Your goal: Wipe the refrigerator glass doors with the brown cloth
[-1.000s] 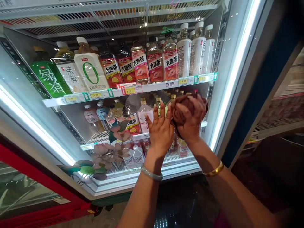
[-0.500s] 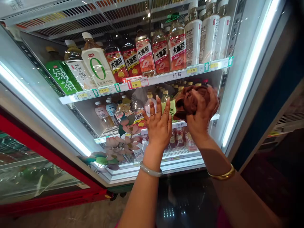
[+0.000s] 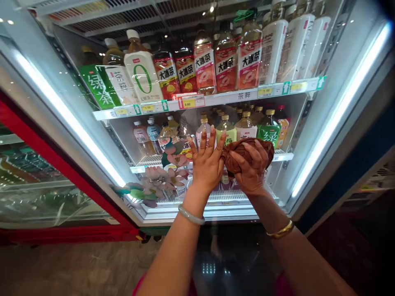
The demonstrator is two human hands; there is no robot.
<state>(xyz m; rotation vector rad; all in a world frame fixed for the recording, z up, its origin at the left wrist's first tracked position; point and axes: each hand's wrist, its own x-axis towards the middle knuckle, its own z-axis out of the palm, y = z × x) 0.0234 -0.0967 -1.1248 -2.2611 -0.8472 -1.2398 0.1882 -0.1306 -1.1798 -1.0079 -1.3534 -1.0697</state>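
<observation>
At the fridge (image 3: 212, 220), reaching with both arms toward the shelves. Gripping a brown cloth (image 3: 266, 149) in the right hand (image 3: 251, 164), bunched under curled, partly spread fingers, in front of the right half of the middle shelf (image 3: 284, 157). Holding the left hand (image 3: 205, 164) just beside the cloth — fingers wide and pointing up, back of the hand to view. Cannot tell from this angle whether in contact with the glass (image 3: 185, 113).

Compared with half a second ago, holding the cloth lower and closer to the left hand — now leaving in view the labels of the green bottle (image 3: 269, 131) and the orange bottle (image 3: 283, 128), with little more than caps showing then. Keeping the left hand spread as before, below the pink bottle (image 3: 203, 130) and the lime bottle (image 3: 226, 132). Looking now at more of the floor (image 3: 77, 267) and at more of the red freezer (image 3: 120, 222) on the left of the view.

Wearing a pale bangle (image 3: 191, 214) on the left arm and a gold bangle (image 3: 280, 230) on the right. Facing, above both hands, a row of tea bottles (image 3: 226, 65) on the top shelf (image 3: 228, 98); to the left of both, flowers (image 3: 160, 179).
</observation>
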